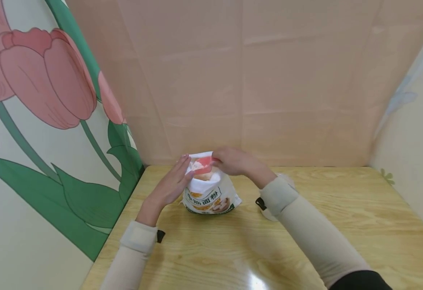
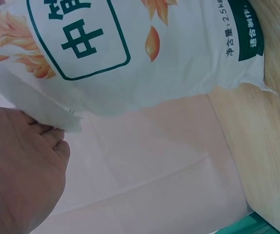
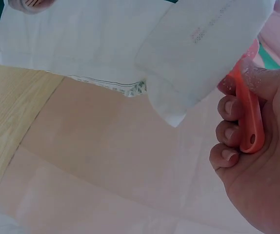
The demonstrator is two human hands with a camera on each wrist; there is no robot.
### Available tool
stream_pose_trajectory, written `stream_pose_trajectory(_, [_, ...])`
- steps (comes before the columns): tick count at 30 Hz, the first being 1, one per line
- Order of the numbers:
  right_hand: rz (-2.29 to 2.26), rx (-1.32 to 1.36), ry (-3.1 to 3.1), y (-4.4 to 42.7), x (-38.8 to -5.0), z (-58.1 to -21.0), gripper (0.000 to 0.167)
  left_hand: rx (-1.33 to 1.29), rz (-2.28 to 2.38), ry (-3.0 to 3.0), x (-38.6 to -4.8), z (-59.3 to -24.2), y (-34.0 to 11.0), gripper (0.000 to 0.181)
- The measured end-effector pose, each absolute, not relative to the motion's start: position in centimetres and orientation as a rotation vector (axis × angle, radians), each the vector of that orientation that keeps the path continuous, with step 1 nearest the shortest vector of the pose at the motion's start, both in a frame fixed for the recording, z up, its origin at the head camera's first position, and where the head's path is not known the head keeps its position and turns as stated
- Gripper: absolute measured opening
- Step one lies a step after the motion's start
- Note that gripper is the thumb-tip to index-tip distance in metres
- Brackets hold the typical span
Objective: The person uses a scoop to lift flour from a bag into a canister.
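A white flour bag (image 1: 205,197) with green printing stands upright on the table, its top open. On its left side my left hand (image 1: 171,183) holds the rim, the thumb near the opening. The left wrist view shows curled fingers at the edge of the bag (image 2: 179,63). My right hand (image 1: 234,161) grips the handle of a red scoop (image 1: 205,163), whose head is at the bag's mouth with white flour by it. In the right wrist view the fingers wrap round the scoop's handle (image 3: 250,117), and flour dusts the thumb side. The bag partly hides the scoop there.
A pale round container (image 1: 268,214) stands to the right of the bag, mostly hidden by the right forearm. The wooden table (image 1: 204,249) meets a pinkish sheet (image 1: 240,80) at the back. A wall with painted tulips (image 1: 48,80) borders the left side.
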State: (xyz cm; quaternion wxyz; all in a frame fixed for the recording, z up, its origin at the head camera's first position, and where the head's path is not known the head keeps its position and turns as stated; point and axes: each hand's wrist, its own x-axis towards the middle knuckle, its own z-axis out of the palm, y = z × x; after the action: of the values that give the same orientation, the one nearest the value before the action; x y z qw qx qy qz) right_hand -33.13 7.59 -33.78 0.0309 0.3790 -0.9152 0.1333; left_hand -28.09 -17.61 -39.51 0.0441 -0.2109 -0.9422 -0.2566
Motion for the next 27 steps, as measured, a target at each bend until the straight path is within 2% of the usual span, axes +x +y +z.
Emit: stream_pose_trajectory(27, [0.576,1.084,-2.738,11.8,-30.9,-33.9,0.020,-0.625,-0.828,-2.883,-28.0,-39.4,-17.5,0.070])
